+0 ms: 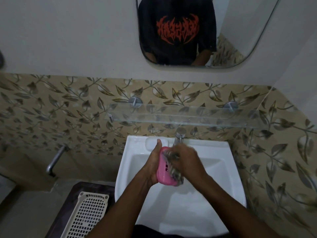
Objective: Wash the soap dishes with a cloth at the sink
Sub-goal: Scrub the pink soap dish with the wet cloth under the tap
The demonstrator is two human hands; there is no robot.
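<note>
1. While both forearms reach in from the bottom edge, a cream perforated basket (89, 215) lies on a dark surface just beside the left side of the white sink (221, 170).
2. Over the sink's bowl, the left hand (151, 163) grips a pink soap dish (164, 170) from its left side, with the thumb pointing toward the wall.
3. The right hand (187, 162), blurred, is clenched round a striped cloth (178, 178) and presses it against the right side of the dish.
4. Just behind the left thumb, a white oval object (150, 143) sits on the sink's back rim; I cannot tell whether it is soap or a dish.
5. A metal tap (179, 134) stands on the same rim, to the right.
6. Above it, a glass shelf (188, 115) is fixed to the leaf-patterned tiles.
7. Higher still hangs a mirror (240, 40).
</note>
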